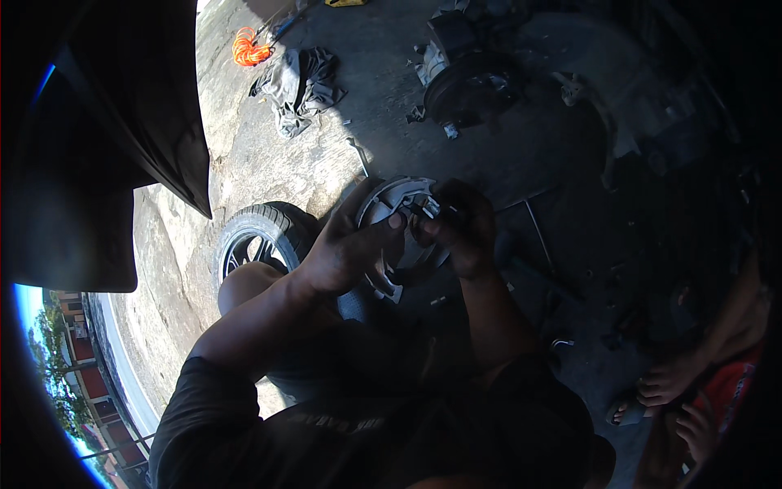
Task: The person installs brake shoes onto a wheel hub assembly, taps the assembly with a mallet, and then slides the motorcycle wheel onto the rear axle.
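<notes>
In front of my chest, both hands are on a curved, silvery metal part point(399, 190) that looks like a brake shoe. My left hand point(350, 248) wraps round its left side, with the thumb pressed on the inner edge. On the other side, my right hand point(466, 232) is closed, its fingertips at a small shiny metal piece point(431, 209) by the part's upper inside. Shadow hides whether that piece is fixed to the curved part. The part's lower end point(391, 291) sticks out below my left hand.
A wheel with a tyre point(277, 232) lies beside my knee. Beyond are a wrench point(357, 155), grey cloths point(300, 85) and an orange coiled cord point(248, 49). A dark round machine part point(471, 90) stands far right of centre; a thin rod point(539, 232) lies nearer. Another person's hands point(664, 383) show lower right.
</notes>
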`<control>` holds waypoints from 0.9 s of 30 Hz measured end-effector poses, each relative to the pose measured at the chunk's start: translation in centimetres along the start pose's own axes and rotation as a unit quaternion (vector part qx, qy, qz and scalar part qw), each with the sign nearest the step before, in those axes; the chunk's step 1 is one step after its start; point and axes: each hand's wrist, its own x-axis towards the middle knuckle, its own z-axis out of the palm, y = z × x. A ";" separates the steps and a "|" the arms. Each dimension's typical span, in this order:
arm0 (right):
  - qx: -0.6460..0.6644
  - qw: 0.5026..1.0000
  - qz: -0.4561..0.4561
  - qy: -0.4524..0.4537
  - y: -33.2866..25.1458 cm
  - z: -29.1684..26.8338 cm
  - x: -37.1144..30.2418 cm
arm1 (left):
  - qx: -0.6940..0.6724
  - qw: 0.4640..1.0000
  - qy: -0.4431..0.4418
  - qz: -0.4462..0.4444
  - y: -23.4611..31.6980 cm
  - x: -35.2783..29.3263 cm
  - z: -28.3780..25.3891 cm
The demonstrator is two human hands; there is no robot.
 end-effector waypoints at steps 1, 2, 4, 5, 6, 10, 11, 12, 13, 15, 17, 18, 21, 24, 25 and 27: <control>0.003 1.000 0.007 -0.005 0.0 -0.1 0.0 | 0.006 1.000 0.006 0.008 -0.4 0.1 -0.1; 0.007 1.000 0.014 -0.010 -0.1 -0.1 0.0 | 0.013 1.000 0.012 0.017 -0.6 0.1 -0.2; 0.009 0.999 0.026 -0.019 -0.3 0.0 0.2 | 0.003 1.000 0.010 0.015 -1.0 0.1 -0.9; 0.008 0.999 0.039 -0.024 -0.5 -0.1 0.2 | -0.010 1.000 0.005 0.010 -1.2 0.2 -1.0; 0.008 0.999 0.039 -0.023 -0.6 0.0 0.1 | -0.010 1.000 0.004 0.009 -1.2 0.4 -0.9; -0.118 0.991 -0.050 0.036 -0.7 0.6 0.4 | 0.060 0.996 0.054 0.046 -1.3 0.7 -0.8; -0.137 0.987 -0.076 0.042 -0.7 0.6 0.4 | 0.069 0.995 0.052 0.057 -1.3 0.7 -0.8; -0.138 0.987 -0.076 0.043 -0.7 0.5 0.4 | 0.069 0.995 0.051 0.056 -1.2 0.7 -0.9; -0.170 0.980 -0.092 0.041 -0.7 0.2 0.4 | 0.089 0.993 0.047 0.058 -1.0 0.7 -0.9; -0.200 0.973 -0.105 0.042 -1.0 -0.1 0.5 | 0.109 0.991 0.044 0.056 -0.6 0.6 -1.0; -0.181 0.981 -0.065 0.025 -2.2 -0.1 0.5 | 0.168 0.984 0.026 0.058 -0.1 0.7 -1.0; -0.180 0.981 -0.059 0.029 -2.5 -0.1 0.6 | 0.186 0.979 0.027 0.081 0.1 0.8 -1.0; -0.174 0.983 -0.057 -0.001 -2.6 -0.1 0.8 | 0.204 0.977 0.020 0.052 1.1 0.9 -1.3; -0.165 0.986 -0.014 -0.021 -3.1 0.3 0.7 | 0.239 0.965 0.015 0.106 1.1 0.8 -1.0; -0.162 0.987 -0.005 -0.018 -3.0 0.5 0.5 | 0.325 0.941 0.046 0.079 1.6 0.5 -0.6; -0.171 0.984 -0.041 -0.019 -2.7 0.7 0.3 | 0.325 0.943 0.065 0.023 1.8 0.5 -0.5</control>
